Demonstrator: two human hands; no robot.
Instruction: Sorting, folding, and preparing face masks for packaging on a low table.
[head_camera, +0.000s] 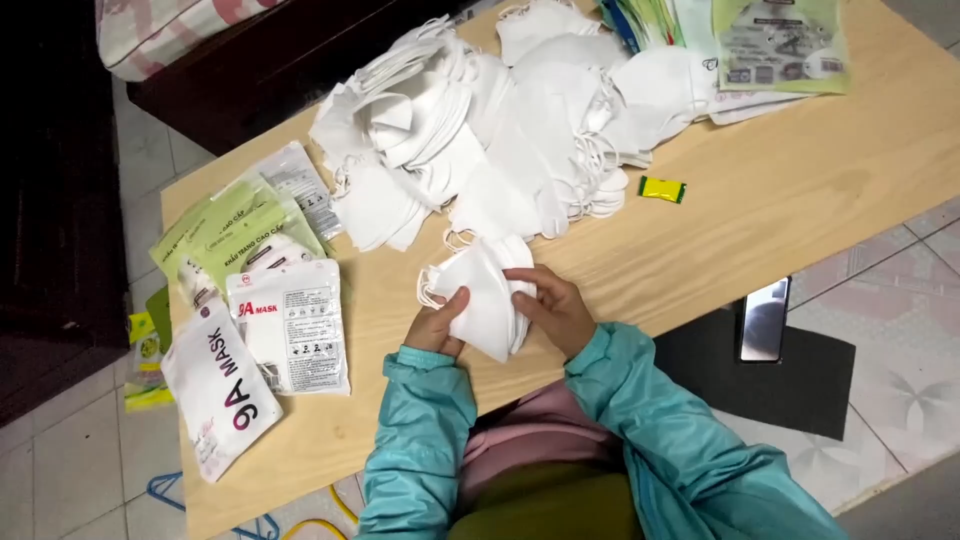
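A: Nearest first. What's at the bottom edge?

B: Teal sleeves (430, 440), rising from 6 o'clock. Left hand (437, 322) and right hand (556, 308) meet on a small stack of white masks (487, 295), just above the near edge of the table (800, 200).

A: Grip?

B: Left hand pinches the stack's lower left side, thumb on top, fingers under. Right hand presses its right edge, fingers curled over the folds. Both closed on the stack. The stack rests low over the tabletop; can't tell if it touches the wood.

A: Ear loops?

B: Loops stick out at the stack's 9 o'clock side.

A: Around the hands?

B: At 9 o'clock, white pouches (260, 350) lying flat, overlapping. Beyond them, toward 10 o'clock, green pouches (225, 235) fanned out. At 3 o'clock, off the table, a phone (764, 320) lies on a dark mat (790, 375) on the tiled floor.

A: Farther out?

B: At 12 o'clock, a big loose pile (480, 130) of white masks, just beyond the held stack. At 1 o'clock, a small yellow-green packet (662, 189) alone on bare wood, beside the pile's right edge. Farthest, at 1 to 2 o'clock, more packs (780, 45) at the table's far corner, partly under the masks.

A: Off the table, far left?

B: Dark furniture at 10 o'clock with a striped cushion (170, 35) on it.
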